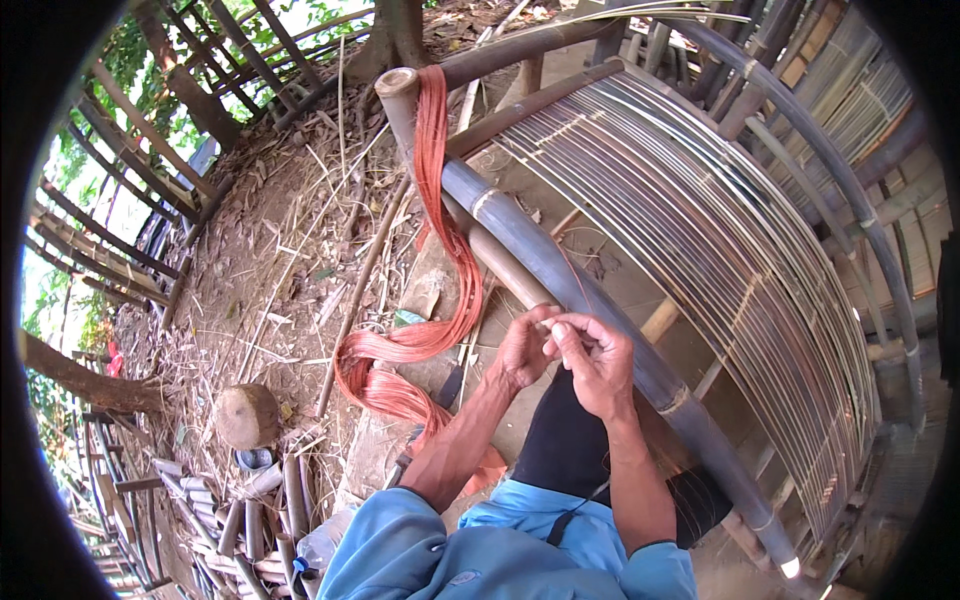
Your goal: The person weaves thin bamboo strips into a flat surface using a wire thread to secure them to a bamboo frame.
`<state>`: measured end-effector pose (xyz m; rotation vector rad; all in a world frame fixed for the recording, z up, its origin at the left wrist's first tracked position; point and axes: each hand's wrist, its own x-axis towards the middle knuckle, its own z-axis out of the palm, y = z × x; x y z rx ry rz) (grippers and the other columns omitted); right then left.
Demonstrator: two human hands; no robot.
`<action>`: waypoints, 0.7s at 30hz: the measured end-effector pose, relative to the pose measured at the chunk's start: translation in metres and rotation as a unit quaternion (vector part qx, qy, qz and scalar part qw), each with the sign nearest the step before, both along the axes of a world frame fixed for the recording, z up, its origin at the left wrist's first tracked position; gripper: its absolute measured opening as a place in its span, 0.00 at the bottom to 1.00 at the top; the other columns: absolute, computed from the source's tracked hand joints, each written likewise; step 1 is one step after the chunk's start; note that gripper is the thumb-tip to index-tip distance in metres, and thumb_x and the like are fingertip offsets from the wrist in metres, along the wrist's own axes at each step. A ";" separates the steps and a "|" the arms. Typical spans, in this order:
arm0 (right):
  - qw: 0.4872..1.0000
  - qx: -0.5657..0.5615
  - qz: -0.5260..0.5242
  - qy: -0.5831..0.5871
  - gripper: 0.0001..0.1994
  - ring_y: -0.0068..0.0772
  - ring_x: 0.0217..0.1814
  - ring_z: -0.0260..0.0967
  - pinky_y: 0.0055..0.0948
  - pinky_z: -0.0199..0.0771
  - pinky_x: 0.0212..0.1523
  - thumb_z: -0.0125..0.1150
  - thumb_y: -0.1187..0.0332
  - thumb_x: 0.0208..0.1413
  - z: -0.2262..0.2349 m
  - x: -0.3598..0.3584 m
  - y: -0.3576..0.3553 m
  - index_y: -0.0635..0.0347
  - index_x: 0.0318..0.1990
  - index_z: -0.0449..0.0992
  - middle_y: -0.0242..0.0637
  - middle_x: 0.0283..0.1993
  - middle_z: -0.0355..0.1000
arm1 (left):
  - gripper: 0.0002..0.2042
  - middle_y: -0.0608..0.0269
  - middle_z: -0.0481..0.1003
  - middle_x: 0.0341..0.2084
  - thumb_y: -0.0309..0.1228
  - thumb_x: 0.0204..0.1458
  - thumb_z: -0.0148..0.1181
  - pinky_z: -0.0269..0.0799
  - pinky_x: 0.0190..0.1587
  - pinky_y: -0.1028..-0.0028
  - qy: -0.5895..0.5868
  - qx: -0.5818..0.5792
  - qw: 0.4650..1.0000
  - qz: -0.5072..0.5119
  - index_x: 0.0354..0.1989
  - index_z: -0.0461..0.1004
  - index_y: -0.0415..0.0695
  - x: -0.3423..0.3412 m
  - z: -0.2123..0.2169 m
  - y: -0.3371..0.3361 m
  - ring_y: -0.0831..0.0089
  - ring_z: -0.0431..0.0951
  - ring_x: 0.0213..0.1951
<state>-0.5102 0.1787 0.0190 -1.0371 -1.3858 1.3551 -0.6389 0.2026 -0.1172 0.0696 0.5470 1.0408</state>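
My left hand [525,348] and my right hand [598,368] meet fingertip to fingertip beside a thick dark bamboo rail [555,258]. Both are closed in a pinch. A thin orange strand [574,268] runs down to the fingers, and a fine length shows again below the right hand. What the left fingertips grip is too small to make out. To the left, a thick bundle of orange strands [428,150] hangs over a bamboo post [398,92] and falls in loops to the ground near my left forearm.
Thin slats [690,190] form a bamboo frame's surface on the right. A cut log [247,416] stands on littered ground at left. Stacked bamboo pieces [255,530] and a clear plastic bottle [322,540] lie at lower left. Bamboo fencing [120,165] borders the far left.
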 end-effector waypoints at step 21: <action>0.993 -0.055 -0.097 -0.048 0.10 0.10 0.23 0.62 0.16 0.61 0.24 0.63 0.68 0.63 0.000 0.092 -0.013 0.67 0.44 0.81 0.32 0.29 0.78 | 0.10 0.62 0.79 0.32 0.36 0.63 0.53 0.66 0.28 0.80 0.127 -0.011 0.990 -0.067 0.35 0.74 0.43 0.054 0.043 -0.079 0.76 0.80 0.35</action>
